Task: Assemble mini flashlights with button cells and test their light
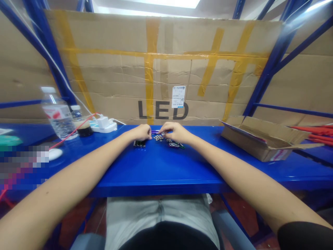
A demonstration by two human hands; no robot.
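Observation:
Both my arms reach forward over a blue table [161, 170]. My left hand [142, 132] is closed in a loose fist on one end of a thin purple object [155, 131]. My right hand [175, 131] pinches the other end of it with fingers pressed together. Just below the hands lies a pile of small silver round pieces [158, 138]. A row of dark cylinders [139, 143] lies under my left hand. Several small coloured pen-like items [176, 144] lie under my right wrist.
An open cardboard box [262, 139] sits at the right, red sticks [317, 133] beyond it. At the left stand a clear water bottle [58, 114], a dark-drink bottle [81, 122], a white power strip [104, 124] and a red cable [70, 133]. A taped cardboard wall [166, 69] backs the table.

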